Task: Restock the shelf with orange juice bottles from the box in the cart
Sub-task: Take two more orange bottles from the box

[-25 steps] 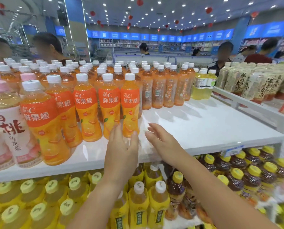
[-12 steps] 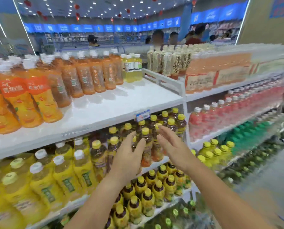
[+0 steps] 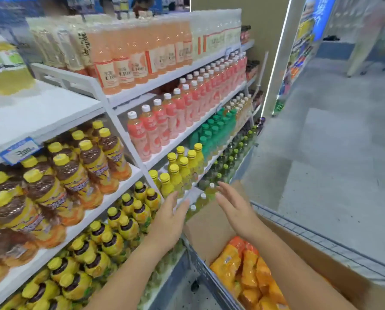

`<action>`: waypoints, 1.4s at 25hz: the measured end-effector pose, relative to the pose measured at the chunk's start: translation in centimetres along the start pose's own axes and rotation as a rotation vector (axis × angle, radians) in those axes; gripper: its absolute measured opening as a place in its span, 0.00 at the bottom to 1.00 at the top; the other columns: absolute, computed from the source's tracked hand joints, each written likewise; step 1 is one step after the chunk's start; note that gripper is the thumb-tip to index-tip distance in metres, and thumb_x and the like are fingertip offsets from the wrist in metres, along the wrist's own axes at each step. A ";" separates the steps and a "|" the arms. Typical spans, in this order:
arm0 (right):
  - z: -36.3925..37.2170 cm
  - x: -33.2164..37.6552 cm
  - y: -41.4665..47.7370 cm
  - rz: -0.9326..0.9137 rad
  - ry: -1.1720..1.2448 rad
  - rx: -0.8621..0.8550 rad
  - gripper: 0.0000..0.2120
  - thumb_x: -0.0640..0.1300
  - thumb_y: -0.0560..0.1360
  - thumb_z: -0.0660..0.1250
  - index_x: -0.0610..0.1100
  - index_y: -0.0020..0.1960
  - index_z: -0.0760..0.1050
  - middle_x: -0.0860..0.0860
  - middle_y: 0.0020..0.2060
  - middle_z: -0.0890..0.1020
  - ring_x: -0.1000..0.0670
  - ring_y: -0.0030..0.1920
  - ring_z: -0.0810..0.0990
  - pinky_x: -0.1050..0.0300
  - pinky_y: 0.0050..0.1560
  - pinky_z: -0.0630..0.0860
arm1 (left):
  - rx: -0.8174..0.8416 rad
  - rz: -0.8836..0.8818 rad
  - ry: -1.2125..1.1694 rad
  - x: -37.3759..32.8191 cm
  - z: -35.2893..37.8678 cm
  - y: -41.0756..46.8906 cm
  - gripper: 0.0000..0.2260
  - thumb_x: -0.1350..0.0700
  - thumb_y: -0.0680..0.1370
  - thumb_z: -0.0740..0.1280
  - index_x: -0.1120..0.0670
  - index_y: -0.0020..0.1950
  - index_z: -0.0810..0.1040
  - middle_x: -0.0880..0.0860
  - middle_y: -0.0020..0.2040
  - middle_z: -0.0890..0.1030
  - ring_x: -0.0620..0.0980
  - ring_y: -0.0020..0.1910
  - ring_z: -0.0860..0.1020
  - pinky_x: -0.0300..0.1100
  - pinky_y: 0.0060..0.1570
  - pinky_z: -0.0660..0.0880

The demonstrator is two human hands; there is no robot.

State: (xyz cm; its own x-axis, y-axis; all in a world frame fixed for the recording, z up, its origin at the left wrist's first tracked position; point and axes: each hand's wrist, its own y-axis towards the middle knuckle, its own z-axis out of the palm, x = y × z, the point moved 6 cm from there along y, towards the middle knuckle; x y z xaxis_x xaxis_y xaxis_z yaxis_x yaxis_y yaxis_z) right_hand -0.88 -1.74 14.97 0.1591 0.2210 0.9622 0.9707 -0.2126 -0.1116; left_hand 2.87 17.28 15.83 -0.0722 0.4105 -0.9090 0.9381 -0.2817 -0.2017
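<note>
In the head view, the person is holding both bare hands out in front, side by side and a little apart, palms facing each other; the left hand [image 3: 168,217] is hovering in front of the lower shelf rows, just left of the cardboard box [image 3: 210,230], with its fingers straight and close together and nothing between them; the right hand [image 3: 236,211] is hovering above the far flap of the box, its fingers stretched and slightly spread, also grasping nothing. The orange juice bottles [image 3: 238,265] are lying packed inside the box (only their orange wrappers are showing, rather blurred), below the right forearm, and neither hand is touching them; the box is sitting in the wire cart [image 3: 201,267], which is standing just beside the shelving. The white top shelf [image 3: 37,113] is showing at the upper left, with a blue price tag [image 3: 19,151] hanging on its front edge; under it, brown bottles with yellow caps [image 3: 90,157] are standing in rows; to the right of the white upright, pink bottles [image 3: 155,128] are filling a middle shelf, and green bottles [image 3: 211,135] are standing further along; the grey floor [image 3: 332,153] is stretching to the right.
</note>
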 end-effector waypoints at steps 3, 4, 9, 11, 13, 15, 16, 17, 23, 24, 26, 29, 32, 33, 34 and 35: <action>-3.1 -4.9 -1.1 0.093 -0.017 -0.083 0.25 0.52 0.82 0.62 0.49 0.78 0.63 0.57 0.72 0.70 0.57 0.73 0.68 0.58 0.73 0.64 | 0.097 -0.027 -0.044 1.0 4.4 2.7 0.27 0.46 0.82 0.64 0.51 0.79 0.63 0.49 0.76 0.68 0.43 0.70 0.69 0.41 0.70 0.64; -4.7 -7.3 -1.6 0.157 -0.009 -0.135 0.25 0.52 0.83 0.62 0.49 0.78 0.64 0.57 0.71 0.71 0.57 0.73 0.69 0.57 0.73 0.64 | 0.180 -0.046 -0.030 1.9 7.1 4.1 0.27 0.47 0.82 0.64 0.52 0.79 0.62 0.50 0.76 0.68 0.42 0.68 0.69 0.40 0.68 0.65; -9.4 -17.2 -6.5 0.452 -0.017 -0.397 0.28 0.57 0.81 0.63 0.48 0.78 0.64 0.55 0.72 0.71 0.54 0.73 0.69 0.52 0.76 0.63 | 0.483 -0.133 0.077 5.5 16.0 7.8 0.29 0.47 0.83 0.63 0.55 0.80 0.58 0.52 0.76 0.68 0.47 0.73 0.68 0.37 0.64 0.62; -10.0 -20.5 -8.4 0.542 0.004 -0.475 0.29 0.57 0.81 0.62 0.48 0.79 0.63 0.52 0.76 0.69 0.53 0.75 0.67 0.49 0.77 0.62 | 0.580 -0.157 0.125 6.9 18.9 8.7 0.27 0.51 0.83 0.63 0.57 0.80 0.59 0.53 0.74 0.69 0.47 0.71 0.70 0.33 0.60 0.63; -10.1 -23.6 -10.2 0.632 0.014 -0.537 0.29 0.57 0.81 0.62 0.47 0.79 0.62 0.53 0.75 0.69 0.53 0.76 0.66 0.49 0.78 0.61 | 0.671 -0.167 0.159 8.9 21.7 9.3 0.20 0.55 0.84 0.63 0.56 0.75 0.65 0.51 0.68 0.72 0.42 0.61 0.75 0.26 0.51 0.67; -9.8 -26.4 -11.7 0.700 0.017 -0.574 0.29 0.60 0.81 0.61 0.49 0.78 0.63 0.55 0.73 0.70 0.52 0.76 0.66 0.50 0.77 0.61 | 0.726 -0.176 0.208 10.8 24.6 9.7 0.10 0.56 0.83 0.63 0.52 0.64 0.71 0.52 0.67 0.76 0.40 0.55 0.77 0.25 0.50 0.70; -9.6 -27.7 -12.2 0.737 0.018 -0.585 0.30 0.60 0.81 0.60 0.49 0.79 0.63 0.55 0.74 0.70 0.52 0.76 0.66 0.50 0.77 0.61 | 0.743 -0.174 0.244 12.1 25.8 10.0 0.12 0.54 0.83 0.64 0.53 0.66 0.72 0.53 0.69 0.76 0.44 0.59 0.78 0.29 0.55 0.70; -9.5 -29.1 -12.6 0.778 0.025 -0.599 0.30 0.59 0.81 0.61 0.49 0.79 0.62 0.54 0.76 0.69 0.52 0.76 0.66 0.50 0.77 0.61 | 0.761 -0.186 0.292 13.4 27.0 10.1 0.18 0.51 0.82 0.65 0.53 0.71 0.71 0.53 0.71 0.75 0.47 0.65 0.76 0.34 0.60 0.68; -10.5 -37.4 -11.2 0.886 0.032 -0.566 0.31 0.59 0.82 0.58 0.48 0.81 0.57 0.51 0.79 0.64 0.50 0.78 0.63 0.52 0.75 0.64 | 0.748 -0.282 0.450 20.4 34.3 11.5 0.30 0.40 0.82 0.59 0.55 0.79 0.60 0.55 0.71 0.74 0.58 0.67 0.75 0.53 0.66 0.72; -10.8 -38.5 -10.4 0.888 0.030 -0.547 0.30 0.59 0.82 0.57 0.49 0.81 0.57 0.52 0.78 0.64 0.49 0.77 0.64 0.56 0.70 0.68 | 0.728 -0.291 0.457 21.2 35.5 12.0 0.30 0.40 0.83 0.58 0.56 0.79 0.61 0.55 0.71 0.74 0.58 0.69 0.73 0.50 0.67 0.70; -11.6 -40.0 -8.8 0.878 0.017 -0.521 0.29 0.59 0.83 0.57 0.50 0.80 0.59 0.52 0.76 0.66 0.48 0.76 0.67 0.63 0.59 0.72 | 0.694 -0.330 0.472 22.8 37.4 12.8 0.28 0.40 0.83 0.57 0.58 0.77 0.64 0.55 0.66 0.76 0.58 0.69 0.72 0.47 0.64 0.67; -12.5 -43.0 -6.7 0.869 -0.023 -0.498 0.28 0.60 0.82 0.58 0.50 0.78 0.62 0.51 0.74 0.71 0.47 0.73 0.71 0.50 0.69 0.72 | 0.608 -0.386 0.532 24.5 39.6 13.9 0.24 0.41 0.82 0.59 0.61 0.60 0.77 0.58 0.57 0.81 0.60 0.55 0.79 0.47 0.52 0.73; -12.0 -45.5 -5.3 0.874 0.042 -0.458 0.28 0.59 0.79 0.65 0.49 0.75 0.66 0.51 0.68 0.76 0.49 0.65 0.76 0.49 0.64 0.76 | 0.505 -0.441 0.526 25.9 41.0 14.2 0.18 0.44 0.80 0.66 0.58 0.43 0.76 0.56 0.40 0.80 0.54 0.37 0.77 0.45 0.35 0.72; -12.0 -45.9 -4.8 0.869 0.039 -0.450 0.29 0.59 0.78 0.67 0.49 0.74 0.67 0.52 0.66 0.78 0.50 0.62 0.77 0.50 0.62 0.77 | 0.488 -0.449 0.518 26.3 41.4 14.2 0.17 0.44 0.79 0.69 0.59 0.46 0.76 0.57 0.42 0.80 0.55 0.39 0.79 0.45 0.36 0.73; -12.2 -46.3 -4.4 0.867 0.030 -0.449 0.30 0.58 0.76 0.70 0.48 0.73 0.68 0.53 0.63 0.78 0.51 0.60 0.78 0.52 0.59 0.77 | 0.473 -0.449 0.514 26.7 41.7 14.1 0.18 0.45 0.78 0.70 0.61 0.52 0.77 0.58 0.46 0.81 0.56 0.44 0.80 0.46 0.39 0.75; -12.4 -46.6 -4.0 0.872 0.027 -0.452 0.30 0.57 0.74 0.73 0.47 0.72 0.69 0.54 0.60 0.78 0.51 0.59 0.78 0.52 0.57 0.77 | 0.461 -0.451 0.507 26.9 41.9 14.0 0.21 0.45 0.77 0.71 0.61 0.57 0.76 0.58 0.49 0.81 0.57 0.47 0.80 0.47 0.41 0.76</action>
State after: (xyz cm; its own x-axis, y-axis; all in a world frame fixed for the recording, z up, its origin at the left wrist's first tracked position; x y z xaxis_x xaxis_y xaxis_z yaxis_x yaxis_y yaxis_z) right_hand -14.45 -23.01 -26.30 0.7776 -0.2069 0.5937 0.3537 -0.6367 -0.6852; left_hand -0.08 -11.96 -26.68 -0.1433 0.8807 -0.4515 0.6142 -0.2786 -0.7383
